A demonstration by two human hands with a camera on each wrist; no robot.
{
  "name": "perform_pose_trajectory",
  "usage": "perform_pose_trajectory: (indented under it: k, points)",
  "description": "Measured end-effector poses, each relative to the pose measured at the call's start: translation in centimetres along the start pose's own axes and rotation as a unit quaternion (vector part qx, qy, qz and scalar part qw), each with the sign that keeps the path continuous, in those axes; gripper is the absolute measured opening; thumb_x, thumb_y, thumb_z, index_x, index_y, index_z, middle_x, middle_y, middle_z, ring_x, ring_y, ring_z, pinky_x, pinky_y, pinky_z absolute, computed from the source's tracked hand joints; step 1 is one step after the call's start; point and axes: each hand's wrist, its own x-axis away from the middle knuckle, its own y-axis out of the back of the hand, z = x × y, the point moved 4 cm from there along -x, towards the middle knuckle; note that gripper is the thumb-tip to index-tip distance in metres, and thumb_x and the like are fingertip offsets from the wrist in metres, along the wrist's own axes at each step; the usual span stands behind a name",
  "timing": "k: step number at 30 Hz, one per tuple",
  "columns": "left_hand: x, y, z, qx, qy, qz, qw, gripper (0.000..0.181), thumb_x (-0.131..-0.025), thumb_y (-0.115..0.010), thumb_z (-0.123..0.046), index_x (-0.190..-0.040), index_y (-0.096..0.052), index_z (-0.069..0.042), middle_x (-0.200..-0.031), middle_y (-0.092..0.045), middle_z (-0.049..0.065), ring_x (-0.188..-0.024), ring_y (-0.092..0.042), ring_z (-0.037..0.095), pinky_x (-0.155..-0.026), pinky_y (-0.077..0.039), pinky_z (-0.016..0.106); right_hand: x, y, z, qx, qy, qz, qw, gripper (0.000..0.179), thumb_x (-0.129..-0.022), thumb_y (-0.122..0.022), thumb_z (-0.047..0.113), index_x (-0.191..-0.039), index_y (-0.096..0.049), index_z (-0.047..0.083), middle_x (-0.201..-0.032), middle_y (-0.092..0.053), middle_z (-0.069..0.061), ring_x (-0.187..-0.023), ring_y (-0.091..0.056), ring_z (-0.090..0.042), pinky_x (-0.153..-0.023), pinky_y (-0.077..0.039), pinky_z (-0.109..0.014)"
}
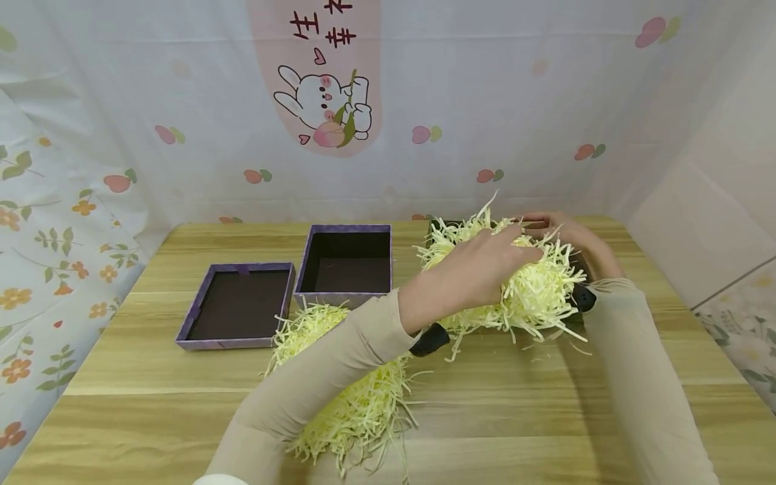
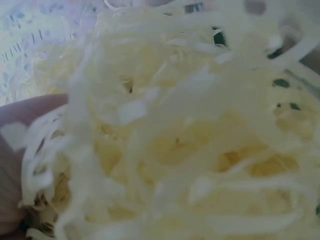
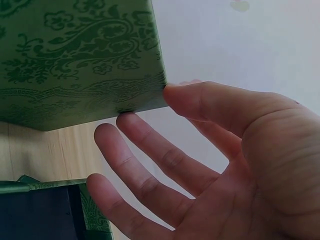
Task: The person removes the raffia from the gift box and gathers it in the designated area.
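Note:
My left hand point(image 1: 479, 269) holds a large bundle of pale yellow shredded paper point(image 1: 536, 293) over the right side of the table. The strands fill most of the left wrist view, with part of the hand point(image 2: 25, 120) at its left edge. My right hand point(image 3: 215, 165) pinches a corner of a green patterned box point(image 3: 95, 65) between thumb and a finger; its other fingers spread below. In the head view the right hand point(image 1: 570, 236) is behind the paper, which hides most of the box.
A second pile of shredded paper point(image 1: 351, 404) lies front centre, partly under the left forearm. An open purple box point(image 1: 344, 296) and its shallow lid point(image 1: 227, 343) stand to the left. A green-rimmed piece with a dark inside point(image 3: 97, 212) lies below the green box.

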Motion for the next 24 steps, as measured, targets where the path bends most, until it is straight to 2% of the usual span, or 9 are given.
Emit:
perform_pose_trajectory:
  k: [3, 5, 7, 9, 16, 24]
  points:
    - [0.9, -0.1, -0.8, 0.011, 0.001, 0.005, 0.9999, 0.058, -0.082, -0.067, -0.002, -0.132, -0.05, -0.025, -0.127, -0.044, 0.003, -0.092, -0.051, 0.019, -0.065, -0.046, 0.024, -0.1, 0.0, -0.3, -0.033, -0.022, 0.007, 0.9992, 0.045, -0.096, -0.049, 0.008, -0.138, -0.04, -0.002, -0.122, -0.054, -0.027, -0.093, -0.059, -0.007, -0.075, -0.05, -0.026]
    - [1.4, -0.2, -1.2, 0.021, 0.003, 0.006, 0.9998, 0.057, -0.082, -0.066, -0.001, -0.131, -0.051, -0.026, -0.123, -0.044, 0.003, -0.083, -0.051, 0.02, -0.057, -0.044, 0.022, -0.1, -0.1, -0.5, -0.061, -0.053, 0.008, 0.9967, 0.047, -0.096, -0.051, 0.011, -0.141, -0.039, 0.003, -0.122, -0.054, -0.025, -0.09, -0.061, -0.01, -0.075, -0.052, -0.032]
    - [2.0, -0.4, -1.6, 0.023, 0.003, 0.009, 0.9997, 0.057, -0.082, -0.066, -0.001, -0.13, -0.051, -0.027, -0.121, -0.044, 0.003, -0.081, -0.05, 0.019, -0.056, -0.043, 0.022, -0.1, -0.2, -0.7, -0.089, -0.083, 0.005, 0.9926, 0.05, -0.096, -0.052, 0.013, -0.142, -0.036, 0.004, -0.125, -0.051, -0.027, -0.09, -0.061, -0.012, -0.078, -0.052, -0.037]
    - [2.6, -0.6, -1.9, 0.029, 0.001, 0.01, 0.9995, 0.057, -0.082, -0.065, 0.001, -0.129, -0.052, -0.028, -0.119, -0.045, 0.002, -0.08, -0.049, 0.018, -0.055, -0.043, 0.021, -0.1, -0.3, -0.7, -0.095, -0.097, 0.003, 0.9908, 0.051, -0.097, -0.051, 0.015, -0.143, -0.034, 0.004, -0.13, -0.046, -0.029, -0.094, -0.061, -0.014, -0.081, -0.051, -0.04]
    - [4.0, -1.7, -3.0, 0.035, -0.003, 0.012, 0.9993, 0.055, -0.082, -0.065, 0.0, -0.127, -0.053, -0.029, -0.117, -0.045, 0.001, -0.083, -0.048, 0.019, -0.05, -0.041, 0.02, -0.2, -0.4, -0.8, -0.103, -0.106, 0.0, 0.989, 0.05, -0.098, -0.047, 0.016, -0.144, -0.032, 0.004, -0.135, -0.041, -0.029, -0.104, -0.057, -0.022, -0.085, -0.048, -0.043]
    - [5.7, -3.6, -4.8, 0.025, -0.015, 0.017, 0.9994, 0.057, -0.077, -0.071, -0.002, -0.124, -0.054, -0.031, -0.114, -0.046, -0.001, -0.082, -0.049, 0.018, -0.046, -0.04, 0.019, 0.0, -0.7, -1.1, -0.098, -0.095, -0.005, 0.9907, 0.05, -0.098, -0.048, 0.017, -0.144, -0.033, 0.004, -0.136, -0.039, -0.029, -0.106, -0.056, -0.022, -0.084, -0.049, -0.041]
